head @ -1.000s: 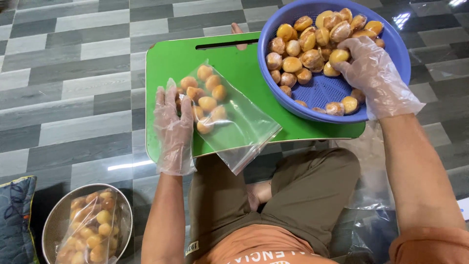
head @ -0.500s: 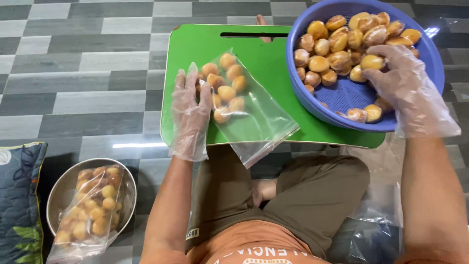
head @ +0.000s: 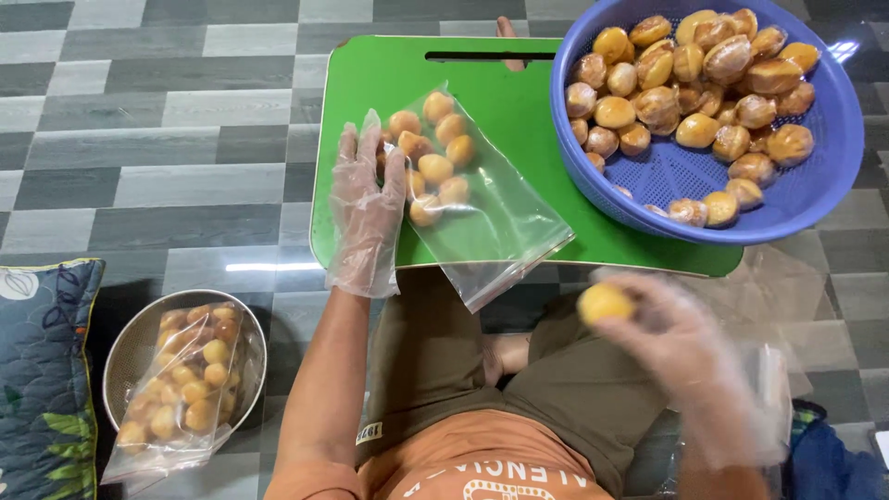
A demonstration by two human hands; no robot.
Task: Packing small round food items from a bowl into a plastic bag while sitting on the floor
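Note:
A clear plastic bag (head: 500, 218) holding several small golden buns lies on a green lap table (head: 370, 83). My left hand (head: 364, 208), in a thin plastic glove, rests flat on the bag's left edge. My right hand (head: 681, 347), also gloved and blurred, is over my lap below the table's near edge, holding one yellow bun (head: 604, 302). A blue basket (head: 815, 194) with many buns sits on the table's right side.
A metal bowl (head: 125, 347) on the tiled floor at lower left holds a filled bag of buns (head: 181, 384). A patterned cushion (head: 42, 370) lies at the left edge. Loose clear plastic (head: 773, 287) lies right of my knee.
My right hand has left the blue basket and come down toward my lap with one bun in it. My left hand stays on the bag.

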